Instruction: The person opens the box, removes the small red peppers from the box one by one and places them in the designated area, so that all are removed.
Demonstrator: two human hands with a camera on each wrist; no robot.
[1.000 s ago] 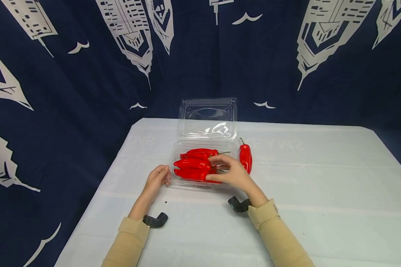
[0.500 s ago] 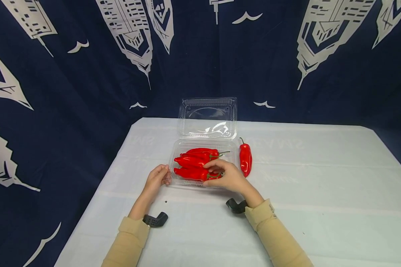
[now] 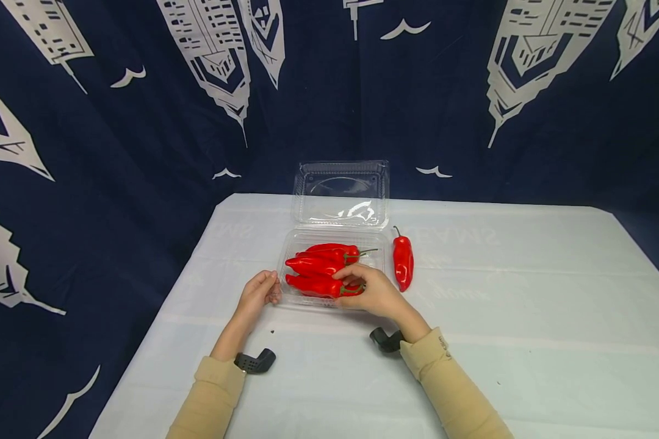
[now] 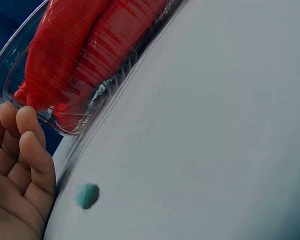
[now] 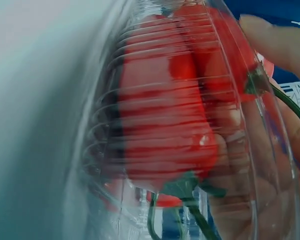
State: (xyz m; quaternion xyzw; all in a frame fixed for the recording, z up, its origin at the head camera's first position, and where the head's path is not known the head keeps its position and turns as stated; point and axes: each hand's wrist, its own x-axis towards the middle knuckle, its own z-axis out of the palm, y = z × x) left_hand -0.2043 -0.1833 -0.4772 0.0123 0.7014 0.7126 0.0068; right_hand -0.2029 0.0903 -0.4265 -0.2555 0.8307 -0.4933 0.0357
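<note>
A clear plastic clamshell container (image 3: 381,238) stands with its lid raised at the back. Several red peppers with green stems lie in its base. My left hand (image 3: 259,294) pinches the left edge of the container; in the left wrist view its fingers (image 4: 32,125) curl up beside the rim. My right hand (image 3: 378,292) reaches over the front right side, fingers curled around the stem end of the nearest red pepper (image 3: 315,286). The right wrist view shows that pepper through the ribbed wall, with fingers behind it. Outside, right of the container, lies a single red pepper (image 3: 403,263).
A white cloth covers the table (image 3: 527,317). Behind it hangs a dark blue curtain (image 3: 329,97) with white building prints. A small dark speck (image 3: 272,331) lies in front of the container. Each wrist wears a black camera mount.
My right hand has shifted slightly left and toward the front wall, its fingers drawing in around the nearest pepper. The peppers under it have settled slightly. My left hand has stayed in place.
</note>
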